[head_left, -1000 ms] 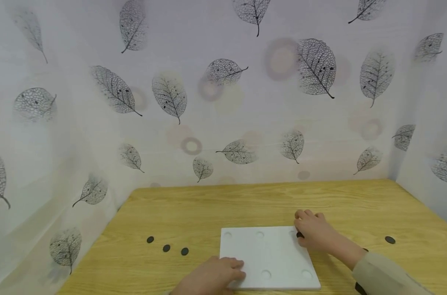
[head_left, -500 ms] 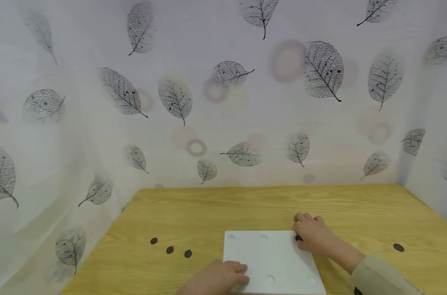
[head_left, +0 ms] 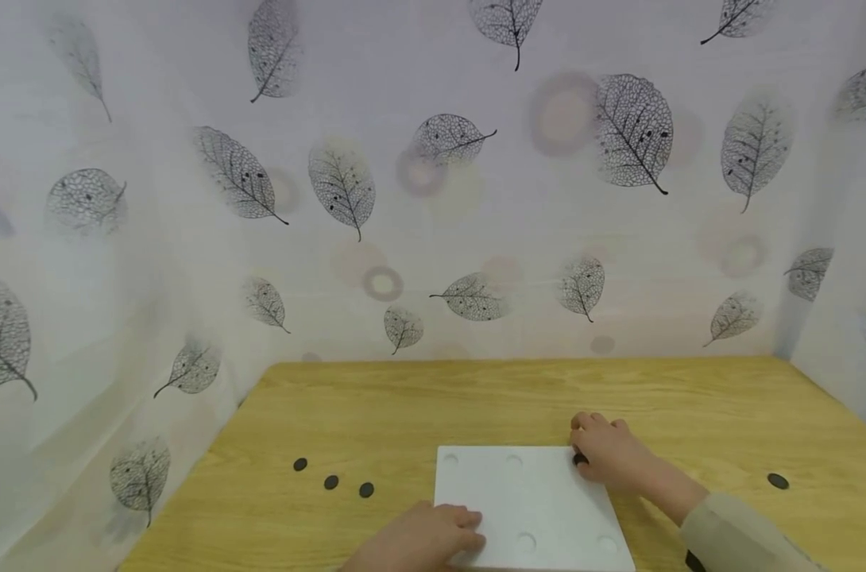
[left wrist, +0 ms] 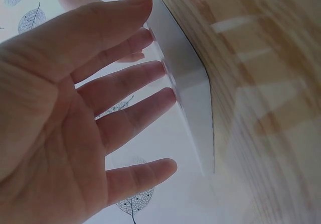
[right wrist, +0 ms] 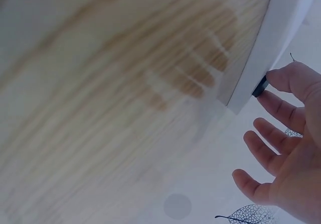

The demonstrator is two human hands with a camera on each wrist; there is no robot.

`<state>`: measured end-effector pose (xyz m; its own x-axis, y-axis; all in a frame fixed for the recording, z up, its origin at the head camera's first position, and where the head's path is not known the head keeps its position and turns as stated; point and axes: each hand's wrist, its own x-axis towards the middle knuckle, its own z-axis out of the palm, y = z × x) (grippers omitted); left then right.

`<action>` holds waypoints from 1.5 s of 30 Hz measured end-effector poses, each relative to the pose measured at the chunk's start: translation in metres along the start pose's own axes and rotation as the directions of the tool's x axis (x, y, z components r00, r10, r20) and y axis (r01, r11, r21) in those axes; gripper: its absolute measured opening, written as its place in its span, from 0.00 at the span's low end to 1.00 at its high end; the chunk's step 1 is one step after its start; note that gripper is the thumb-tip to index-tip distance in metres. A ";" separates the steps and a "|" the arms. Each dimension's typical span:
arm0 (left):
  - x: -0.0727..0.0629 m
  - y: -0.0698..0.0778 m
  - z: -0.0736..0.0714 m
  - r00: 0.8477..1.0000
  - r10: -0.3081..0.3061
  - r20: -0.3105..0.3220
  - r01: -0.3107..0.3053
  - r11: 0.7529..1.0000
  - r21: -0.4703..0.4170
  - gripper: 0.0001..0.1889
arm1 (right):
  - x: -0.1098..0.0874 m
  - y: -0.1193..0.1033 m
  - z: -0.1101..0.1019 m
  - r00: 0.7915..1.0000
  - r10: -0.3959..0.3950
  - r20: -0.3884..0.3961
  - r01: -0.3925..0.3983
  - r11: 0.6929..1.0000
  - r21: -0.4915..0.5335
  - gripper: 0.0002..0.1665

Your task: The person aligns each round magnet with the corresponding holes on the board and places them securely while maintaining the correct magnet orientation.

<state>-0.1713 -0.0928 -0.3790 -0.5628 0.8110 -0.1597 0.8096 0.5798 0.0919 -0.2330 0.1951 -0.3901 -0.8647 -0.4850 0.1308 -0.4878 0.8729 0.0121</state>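
Observation:
A white rectangular board (head_left: 526,500) with shallow round recesses lies on the table. At its far right corner my right hand (head_left: 608,451) pinches a small black disc (right wrist: 261,86) between thumb and index finger, the disc touching the board's surface; the other fingers are loosely bent. My left hand (head_left: 422,539) rests its fingertips on the board's near left part. In the left wrist view the left hand (left wrist: 95,93) has its fingers spread and fairly straight, several tips touching the board's face (left wrist: 185,78).
Three black discs, such as the middle disc (head_left: 331,482), lie left of the board on the wooden table (head_left: 419,397). One more disc (head_left: 778,481) lies at the right. A dark object (head_left: 693,562) shows partly under the right sleeve (head_left: 736,534). A leaf-patterned curtain (head_left: 433,199) surrounds the table.
The head view has shifted slightly, so everything sits a little farther right in it. The right hand stays at the far right corner with the disc, and the left hand stays on the board.

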 end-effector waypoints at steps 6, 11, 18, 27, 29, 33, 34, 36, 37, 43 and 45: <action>-0.002 0.001 -0.001 1.000 -0.026 0.002 0.026 1.000 -0.006 0.19 | -0.001 0.000 0.000 1.000 -0.021 0.000 0.021 0.999 0.047 0.10; -0.001 0.000 0.000 1.000 -0.023 0.007 0.023 1.000 -0.008 0.19 | 0.000 0.000 0.000 1.000 -0.018 0.011 0.018 0.998 0.057 0.10; 0.000 0.000 0.000 1.000 -0.018 0.013 0.018 1.000 -0.013 0.19 | -0.002 0.000 -0.001 1.000 -0.014 0.017 0.013 0.998 0.064 0.10; -0.001 0.000 0.002 0.999 -0.033 0.009 0.033 0.999 -0.002 0.19 | 0.001 0.002 0.000 1.000 -0.029 -0.001 0.029 0.996 0.079 0.11; -0.001 -0.001 0.001 0.999 -0.034 0.011 0.034 0.999 -0.003 0.19 | 0.001 0.001 0.000 1.000 -0.025 -0.001 0.025 0.996 0.083 0.11; 0.000 0.000 0.002 1.000 -0.021 0.010 0.021 1.000 0.000 0.20 | 0.000 0.000 -0.002 1.000 -0.008 0.006 0.008 0.997 0.078 0.12; 0.000 0.000 0.002 1.000 -0.020 0.010 0.020 1.000 -0.001 0.20 | 0.000 -0.001 -0.002 1.000 -0.005 0.008 0.004 0.997 0.077 0.12; -0.001 0.000 0.001 1.000 -0.018 0.010 0.018 1.000 -0.002 0.19 | -0.001 -0.002 -0.003 1.000 -0.003 0.011 0.002 0.997 0.077 0.11; -0.001 0.000 0.001 1.000 -0.018 0.009 0.018 1.000 -0.001 0.19 | -0.001 -0.002 -0.004 1.000 -0.004 0.011 0.003 0.997 0.078 0.11; -0.001 0.001 0.001 0.999 -0.033 0.007 0.033 0.999 -0.002 0.18 | -0.002 -0.003 -0.005 1.000 -0.006 0.008 0.005 0.997 0.079 0.11; -0.001 0.001 0.001 0.999 -0.040 0.011 0.040 0.999 -0.006 0.18 | -0.002 -0.004 -0.005 1.000 -0.006 0.012 0.005 0.997 0.076 0.13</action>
<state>-0.1695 -0.0928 -0.3794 -0.5930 0.7861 -0.1743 0.7852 0.6125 0.0910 -0.2294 0.1930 -0.3858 -0.8629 -0.4911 0.1191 -0.5002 0.8636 -0.0630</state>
